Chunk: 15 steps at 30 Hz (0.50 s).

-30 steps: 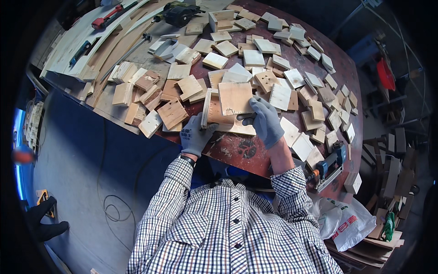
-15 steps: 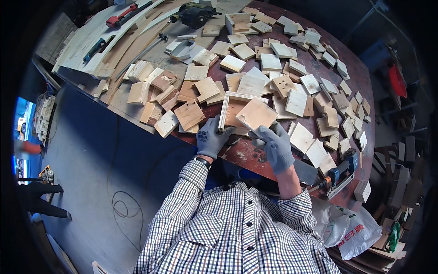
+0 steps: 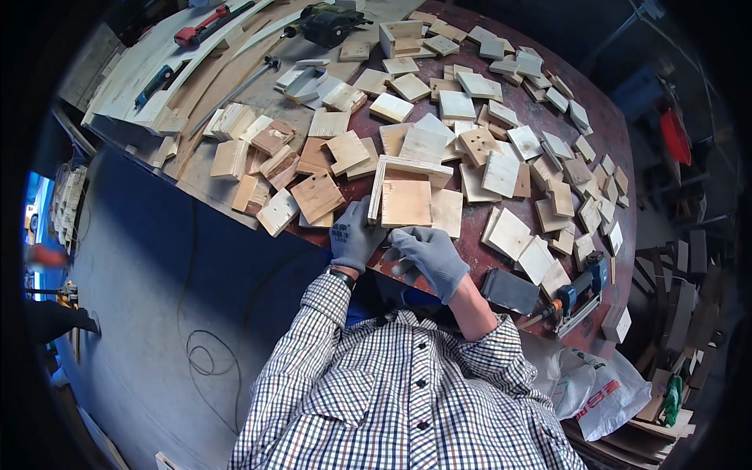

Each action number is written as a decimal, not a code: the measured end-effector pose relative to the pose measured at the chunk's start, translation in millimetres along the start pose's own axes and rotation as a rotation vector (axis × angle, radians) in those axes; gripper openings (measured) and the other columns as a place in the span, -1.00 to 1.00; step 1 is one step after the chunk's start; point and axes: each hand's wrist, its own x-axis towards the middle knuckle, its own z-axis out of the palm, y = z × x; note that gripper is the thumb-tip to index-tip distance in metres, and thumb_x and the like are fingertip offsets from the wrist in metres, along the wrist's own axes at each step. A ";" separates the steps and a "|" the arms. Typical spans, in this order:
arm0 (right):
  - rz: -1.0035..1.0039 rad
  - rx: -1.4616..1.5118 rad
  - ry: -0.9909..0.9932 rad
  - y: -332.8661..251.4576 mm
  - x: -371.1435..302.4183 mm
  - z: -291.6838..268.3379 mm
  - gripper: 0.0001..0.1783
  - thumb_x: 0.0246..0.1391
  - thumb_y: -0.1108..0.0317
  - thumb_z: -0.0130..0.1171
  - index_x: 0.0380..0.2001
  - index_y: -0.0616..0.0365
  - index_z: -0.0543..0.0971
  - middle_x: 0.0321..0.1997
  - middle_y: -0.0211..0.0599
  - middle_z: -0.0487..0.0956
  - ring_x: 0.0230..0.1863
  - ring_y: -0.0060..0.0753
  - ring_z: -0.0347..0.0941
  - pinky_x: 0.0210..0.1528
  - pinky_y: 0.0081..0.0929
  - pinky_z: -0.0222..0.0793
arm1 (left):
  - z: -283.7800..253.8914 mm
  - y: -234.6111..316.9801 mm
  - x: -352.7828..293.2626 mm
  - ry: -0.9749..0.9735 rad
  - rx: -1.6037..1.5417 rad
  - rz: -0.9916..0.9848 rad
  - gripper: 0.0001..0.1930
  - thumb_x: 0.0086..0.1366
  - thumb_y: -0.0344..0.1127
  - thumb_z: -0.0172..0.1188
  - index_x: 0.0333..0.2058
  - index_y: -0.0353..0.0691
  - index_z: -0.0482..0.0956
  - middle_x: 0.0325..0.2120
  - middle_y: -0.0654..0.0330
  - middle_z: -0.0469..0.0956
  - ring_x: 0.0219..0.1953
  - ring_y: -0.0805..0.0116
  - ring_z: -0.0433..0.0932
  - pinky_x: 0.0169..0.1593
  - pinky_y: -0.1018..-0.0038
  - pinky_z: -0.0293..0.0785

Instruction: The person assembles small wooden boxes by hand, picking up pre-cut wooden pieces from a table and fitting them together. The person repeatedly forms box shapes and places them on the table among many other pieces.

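Note:
My left hand (image 3: pixel 354 236), in a grey glove, grips the near end of the left board of an L-shaped wooden frame (image 3: pixel 376 192) at the table's front edge. A square wooden board (image 3: pixel 406 204) lies inside the frame's corner, its sides lined up with the two upright boards. Just in front of that square board is my right hand (image 3: pixel 432 257), also gloved. Its fingers are curled together near the board's front edge; what they hold, if anything, is hidden. Another pale wooden block (image 3: pixel 446 211) lies against the square board's right.
Wooden blocks (image 3: pixel 501 172) cover much of the dark red table (image 3: pixel 407 270). At its right front lie a blue nail gun (image 3: pixel 583 294) and a dark flat box (image 3: pixel 509 292). Power tools (image 3: pixel 325 25) lie at the far left. A cable (image 3: pixel 211 356) coils on the floor.
The square board, tilted in my right hand before, now lies flat in the frame's corner. My right hand has let go of its right corner and moved left and down toward my left hand.

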 end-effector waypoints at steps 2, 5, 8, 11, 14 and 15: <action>-0.140 -0.347 0.145 14.5 8.7 -9.8 -0.57 0.33 0.07 0.28 -0.04 0.28 0.62 -0.33 -0.18 0.73 -0.48 -0.41 0.67 -0.44 -0.47 0.56 | 0.6 -1.1 -0.5 -0.004 -0.001 -0.007 -0.49 0.16 -0.19 0.43 0.09 -0.16 0.60 -0.20 0.08 0.64 -0.18 -0.01 0.68 -0.15 0.21 0.61; -0.457 -0.776 0.428 33.5 19.6 -23.2 -0.52 0.19 0.01 0.39 -0.05 0.19 0.60 -0.23 -0.14 0.71 -0.48 -0.24 0.64 -0.40 -0.31 0.54 | -0.2 0.5 -2.3 -0.010 -0.004 -0.038 -0.51 0.19 -0.16 0.40 0.09 -0.15 0.58 -0.20 0.05 0.63 -0.18 -0.03 0.67 -0.14 0.18 0.60; -0.898 -1.075 0.600 38.2 15.2 -29.4 -0.38 0.00 0.00 0.51 0.09 -0.05 0.56 0.09 -0.13 0.60 -0.10 -0.13 0.64 -0.11 -0.18 0.54 | 1.8 -2.9 -1.3 0.026 -0.018 0.004 -0.56 0.25 -0.12 0.34 0.08 -0.10 0.57 -0.22 0.06 0.62 -0.20 -0.05 0.66 -0.17 0.13 0.60; -1.057 -1.419 0.717 25.8 15.3 -23.9 -0.28 -0.05 0.03 0.52 0.22 -0.26 0.52 0.18 -0.15 0.51 0.12 -0.04 0.52 0.08 -0.04 0.44 | 3.2 -3.9 -1.5 0.009 -0.030 -0.013 -0.55 0.25 -0.14 0.33 0.09 -0.10 0.57 -0.22 0.06 0.62 -0.19 -0.04 0.66 -0.18 0.14 0.59; -0.955 -1.358 0.667 39.6 28.0 -27.6 -0.25 -0.06 0.01 0.51 0.26 -0.35 0.52 0.17 -0.17 0.47 0.09 -0.01 0.46 0.06 -0.03 0.36 | 1.1 -3.8 -3.4 -0.018 -0.024 -0.029 -0.43 0.08 -0.27 0.45 0.12 -0.17 0.59 -0.16 0.07 0.65 -0.17 0.00 0.68 -0.12 0.22 0.62; -0.929 -1.371 0.661 40.4 28.7 -26.5 -0.25 -0.06 0.01 0.51 0.26 -0.34 0.52 0.17 -0.16 0.47 0.07 -0.02 0.47 0.04 -0.06 0.36 | -0.5 -4.3 -3.4 -0.016 -0.028 -0.026 -0.42 0.08 -0.27 0.45 0.12 -0.17 0.59 -0.16 0.06 0.65 -0.17 -0.01 0.68 -0.12 0.22 0.62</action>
